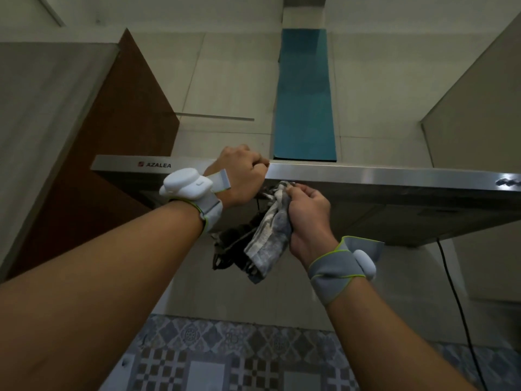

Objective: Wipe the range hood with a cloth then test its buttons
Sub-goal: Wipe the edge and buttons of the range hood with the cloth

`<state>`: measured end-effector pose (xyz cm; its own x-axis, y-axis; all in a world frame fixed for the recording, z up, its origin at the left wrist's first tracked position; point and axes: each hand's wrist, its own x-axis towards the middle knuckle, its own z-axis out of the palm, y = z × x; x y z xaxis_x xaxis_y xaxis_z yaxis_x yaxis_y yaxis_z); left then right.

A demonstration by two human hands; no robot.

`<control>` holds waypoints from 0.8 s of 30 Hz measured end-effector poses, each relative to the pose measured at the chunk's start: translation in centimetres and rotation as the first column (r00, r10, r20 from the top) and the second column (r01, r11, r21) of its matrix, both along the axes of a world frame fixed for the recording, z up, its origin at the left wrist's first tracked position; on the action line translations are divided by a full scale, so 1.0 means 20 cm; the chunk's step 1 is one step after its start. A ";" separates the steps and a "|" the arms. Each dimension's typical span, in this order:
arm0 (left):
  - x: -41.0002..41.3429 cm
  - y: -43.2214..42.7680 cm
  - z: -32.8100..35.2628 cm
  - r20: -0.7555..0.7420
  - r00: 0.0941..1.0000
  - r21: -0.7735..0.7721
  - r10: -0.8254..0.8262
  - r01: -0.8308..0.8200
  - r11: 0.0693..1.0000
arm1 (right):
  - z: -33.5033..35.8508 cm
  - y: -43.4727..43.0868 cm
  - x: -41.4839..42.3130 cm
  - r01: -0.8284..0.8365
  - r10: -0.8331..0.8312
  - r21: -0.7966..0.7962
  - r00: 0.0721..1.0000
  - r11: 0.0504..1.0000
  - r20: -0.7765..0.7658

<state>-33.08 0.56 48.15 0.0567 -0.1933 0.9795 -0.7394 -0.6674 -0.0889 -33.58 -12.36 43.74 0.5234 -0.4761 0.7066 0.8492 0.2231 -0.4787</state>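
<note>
A stainless steel range hood (380,176) with an "AZALEA" label stretches across the view, and a blue-wrapped chimney (306,103) rises from it. My left hand (242,176) is curled over the hood's front strip near its middle. Just below the strip, my right hand (308,218) grips a grey-and-white patterned cloth (270,235). The cloth's top touches the hood's underside and its frayed dark end hangs down. The buttons sit at the strip's far right edge (509,182), partly cut off.
A brown-sided wall cabinet (93,142) stands left of the hood, and a pale cabinet (479,108) right. A black power cable (456,300) hangs under the hood's right side. Patterned tiles (239,354) lie below. Both wrists wear strapped white devices.
</note>
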 end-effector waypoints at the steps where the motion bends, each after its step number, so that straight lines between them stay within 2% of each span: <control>1: 0.00 0.01 -0.01 -0.013 1.000 -0.002 -0.010 0.010 1.000 | 0.00 -0.02 0.00 0.014 -0.014 0.023 1.000 1.000 0.007; 5: -0.01 0.00 -0.02 -0.026 1.000 -0.002 -0.015 0.015 1.000 | 0.00 -0.10 -0.01 0.101 -0.105 0.086 0.993 0.991 0.048; 10: 0.04 -0.02 -0.02 -0.021 1.000 -0.060 -0.018 0.016 0.998 | -0.01 -0.07 0.02 0.059 -0.059 0.039 0.998 0.997 0.007; 16: 0.05 -0.04 -0.01 -0.053 0.999 -0.077 0.003 -0.007 0.997 | 0.00 -0.21 -0.01 0.138 -0.146 0.149 0.988 0.979 0.043; 21: 0.05 -0.07 -0.03 -0.046 0.999 -0.112 0.005 -0.010 0.994 | 0.00 -0.20 -0.01 0.220 -0.231 0.109 0.968 0.969 0.100; 24: 0.04 -0.07 -0.03 -0.058 0.998 -0.099 0.026 -0.032 0.995 | 0.00 -0.17 0.02 0.219 -0.221 0.037 0.972 0.975 0.074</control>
<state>-32.30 -0.77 47.54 0.1169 -0.0925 0.9888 -0.7214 -0.6922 0.0205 -33.27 -15.82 43.68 0.3477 -0.5939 0.7255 0.9132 0.0390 -0.4057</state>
